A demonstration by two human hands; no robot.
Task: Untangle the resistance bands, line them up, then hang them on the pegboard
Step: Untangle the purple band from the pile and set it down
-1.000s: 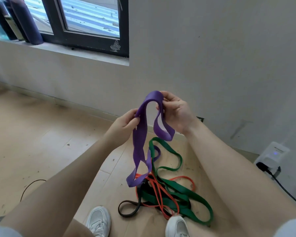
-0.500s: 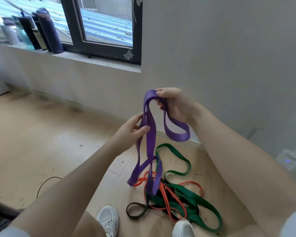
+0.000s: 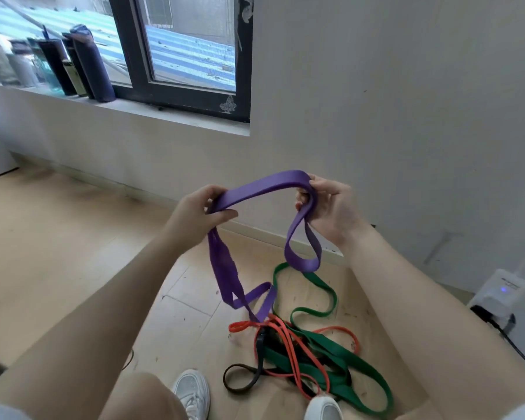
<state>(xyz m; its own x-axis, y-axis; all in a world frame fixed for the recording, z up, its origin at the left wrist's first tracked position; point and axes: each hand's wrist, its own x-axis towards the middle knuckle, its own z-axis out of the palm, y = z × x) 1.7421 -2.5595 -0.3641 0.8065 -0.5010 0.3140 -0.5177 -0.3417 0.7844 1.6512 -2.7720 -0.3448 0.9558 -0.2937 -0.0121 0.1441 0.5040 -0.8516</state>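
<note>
A wide purple band [image 3: 264,186] stretches between my two hands in front of the wall. My left hand [image 3: 199,215] pinches it at the left, and a doubled length hangs down from there to the floor pile. My right hand [image 3: 331,207] grips the other end, with a short loop dangling below it. On the floor lie a green band [image 3: 328,347], an orange band [image 3: 288,338] and a black band [image 3: 240,380], tangled together. The purple band's lower end reaches into that tangle. No pegboard is in view.
My two white shoes [image 3: 191,392] stand at the near edge of the pile. A white plugged-in device [image 3: 503,294] with a black cable sits by the wall at the right. Several bottles [image 3: 82,65] line the window sill at the upper left.
My hands have moved apart, pulling the purple band's top into a near-horizontal span. More of the band has lifted off the pile. The view has tilted up and left.
</note>
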